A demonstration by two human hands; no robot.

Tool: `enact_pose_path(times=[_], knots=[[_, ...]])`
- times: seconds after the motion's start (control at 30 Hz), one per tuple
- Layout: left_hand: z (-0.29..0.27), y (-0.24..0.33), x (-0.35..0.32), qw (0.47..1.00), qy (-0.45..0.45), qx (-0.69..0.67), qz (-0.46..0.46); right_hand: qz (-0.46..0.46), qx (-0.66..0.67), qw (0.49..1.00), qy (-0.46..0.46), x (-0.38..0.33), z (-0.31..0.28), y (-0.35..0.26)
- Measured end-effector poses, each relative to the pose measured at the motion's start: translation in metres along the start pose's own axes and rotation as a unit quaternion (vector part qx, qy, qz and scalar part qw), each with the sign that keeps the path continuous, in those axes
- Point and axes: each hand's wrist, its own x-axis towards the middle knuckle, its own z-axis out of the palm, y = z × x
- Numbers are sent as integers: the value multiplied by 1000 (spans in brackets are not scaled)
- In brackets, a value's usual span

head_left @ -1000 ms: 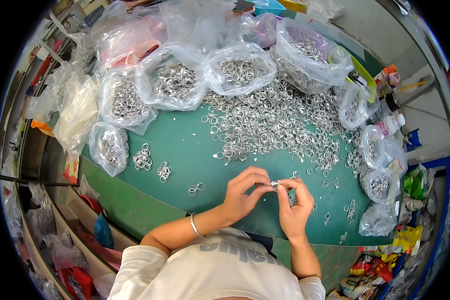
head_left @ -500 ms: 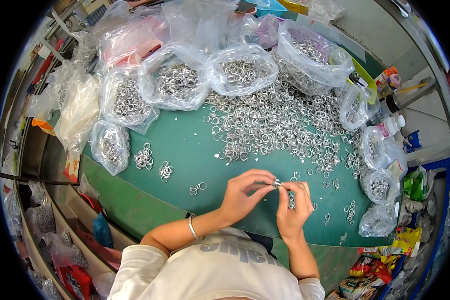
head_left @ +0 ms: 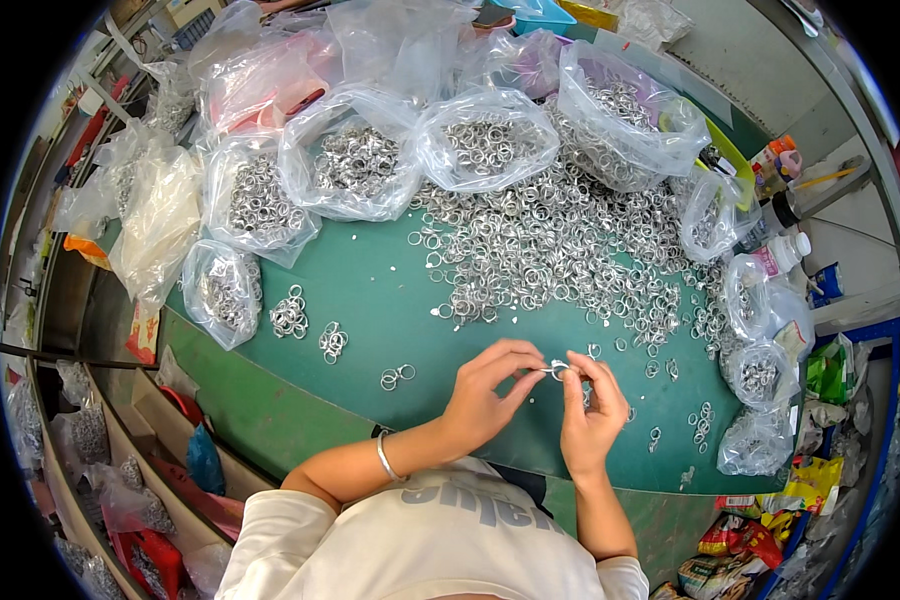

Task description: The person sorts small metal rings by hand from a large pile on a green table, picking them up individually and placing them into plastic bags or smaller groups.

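Note:
Over the near edge of the green table, a silver ring is between my two hands. My right hand pinches it between thumb and fingers. The fingertips of my left hand are pressed together at the ring's left side; what exactly they grip there is too small to make out. Beyond the hands spreads a large heap of silver rings. A few loose rings lie under and beside my right hand, partly hidden by it. To the left are a pair of rings and two small piles.
Open clear bags of rings line the table's far side. More small bags stand along the right edge, near a white-capped bottle. Shelves with bagged rings are at the left. Coloured packets lie at the lower right.
My right hand has shifted slightly right and turned, so the ring's open loop now shows between the fingertips. My left hand has stayed nearly in place. The piles have not changed.

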Motion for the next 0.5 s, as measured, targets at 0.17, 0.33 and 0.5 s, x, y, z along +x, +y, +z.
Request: enact_pose_path(times=[0.17,0.33,0.5], knots=[[1,-2,0,997,17,-65,-28,41,23,999,-19,-3,-2,4],[-10,-1,4,938,-57,-272,-207,-17,8,999,-51,-1,-5,1],[-12,-17,8,849,-57,-386,-355,-204,-98,972,-65,1,-14,5]])
